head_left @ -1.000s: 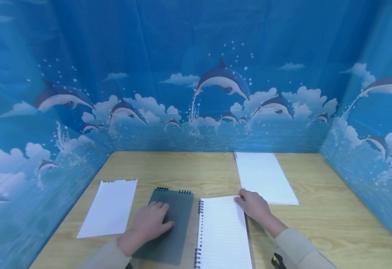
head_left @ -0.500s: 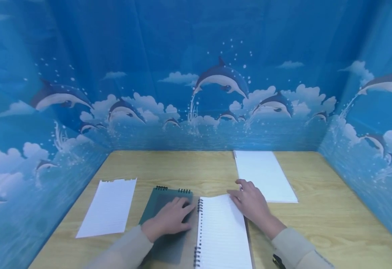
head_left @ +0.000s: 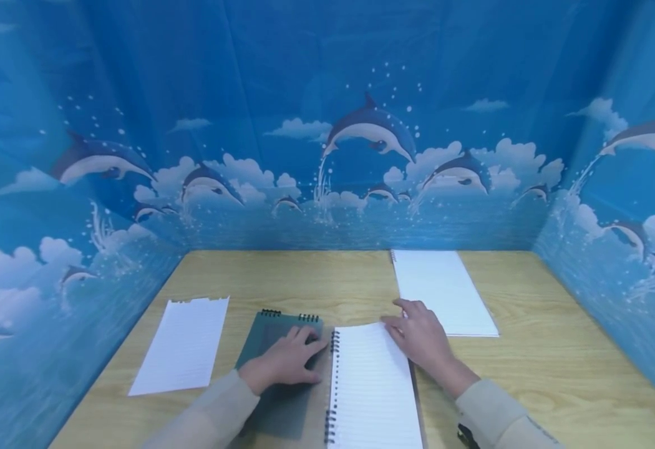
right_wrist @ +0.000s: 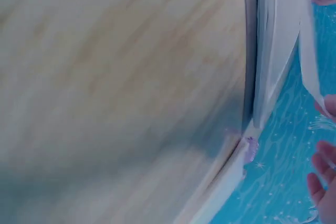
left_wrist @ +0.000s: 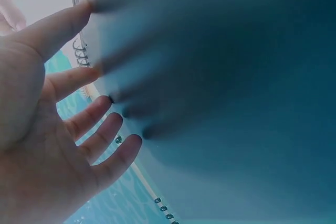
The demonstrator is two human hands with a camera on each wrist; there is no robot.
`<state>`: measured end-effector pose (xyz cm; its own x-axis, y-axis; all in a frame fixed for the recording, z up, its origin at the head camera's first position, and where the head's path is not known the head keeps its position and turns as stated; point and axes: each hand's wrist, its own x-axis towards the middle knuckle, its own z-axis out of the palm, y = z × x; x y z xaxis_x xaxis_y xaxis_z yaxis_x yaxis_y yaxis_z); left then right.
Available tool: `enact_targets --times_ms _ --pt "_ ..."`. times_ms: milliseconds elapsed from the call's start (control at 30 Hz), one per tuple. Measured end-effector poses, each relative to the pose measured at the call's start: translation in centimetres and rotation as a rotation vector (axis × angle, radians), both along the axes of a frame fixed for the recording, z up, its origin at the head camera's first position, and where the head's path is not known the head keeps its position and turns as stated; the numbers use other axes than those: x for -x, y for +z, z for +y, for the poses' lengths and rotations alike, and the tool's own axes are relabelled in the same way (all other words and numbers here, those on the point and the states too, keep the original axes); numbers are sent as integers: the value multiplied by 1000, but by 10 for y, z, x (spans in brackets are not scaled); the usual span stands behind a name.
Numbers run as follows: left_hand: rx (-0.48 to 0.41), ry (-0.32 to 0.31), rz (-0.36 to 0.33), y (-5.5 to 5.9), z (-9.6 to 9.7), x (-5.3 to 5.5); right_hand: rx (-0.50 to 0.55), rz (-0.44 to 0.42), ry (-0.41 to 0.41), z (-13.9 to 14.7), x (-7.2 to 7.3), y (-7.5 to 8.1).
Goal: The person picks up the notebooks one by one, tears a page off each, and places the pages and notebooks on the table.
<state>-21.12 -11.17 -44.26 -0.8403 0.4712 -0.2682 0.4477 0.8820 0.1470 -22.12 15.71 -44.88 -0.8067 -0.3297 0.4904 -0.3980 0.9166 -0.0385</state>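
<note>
An open spiral notebook (head_left: pixel 372 393) with a lined white page lies in the middle of the table. My right hand (head_left: pixel 420 337) pinches the page's top right corner. In the right wrist view that lined sheet (right_wrist: pixel 310 56) bends up toward a fingertip (right_wrist: pixel 331 106), and the other fingers stand apart from it. A green spiral notepad (head_left: pixel 282 415) lies left of the notebook, overlapped by what looks like the notebook's see-through cover (head_left: pixel 320 386). My left hand (head_left: pixel 288 358) rests its spread fingertips there; the left wrist view shows the fingers loose, holding nothing.
A loose lined sheet (head_left: pixel 184 346) with a torn top edge lies at the left. Another white spiral pad (head_left: pixel 442 290) lies at the back right. Blue dolphin-print curtains (head_left: pixel 327 125) stand round the table (head_left: pixel 557 368). A small dark object (head_left: pixel 466 436) shows beside the right sleeve.
My left hand has slid right across the green notepad toward the notebook's spiral. The right hand has shifted slightly left at the page corner, its fingers now more spread.
</note>
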Motion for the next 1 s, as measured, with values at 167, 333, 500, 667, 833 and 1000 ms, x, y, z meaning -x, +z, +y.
enact_targets --times_ms 167,333,500,667,833,1000 --pt "0 14 -10 3 2 0 29 8 34 -2 2 3" --pt "-7 4 -19 5 1 -1 244 -343 -47 -4 1 9" --pt "-19 -17 -17 6 -1 -2 462 -596 -54 -1 -1 10" --pt "-16 -17 -29 6 -1 -2 468 -647 -34 7 -8 7" --pt "-4 20 -57 4 0 0 556 -732 -59 10 -15 1" --pt "20 28 -90 2 0 1 585 -768 -128 9 -16 -8"
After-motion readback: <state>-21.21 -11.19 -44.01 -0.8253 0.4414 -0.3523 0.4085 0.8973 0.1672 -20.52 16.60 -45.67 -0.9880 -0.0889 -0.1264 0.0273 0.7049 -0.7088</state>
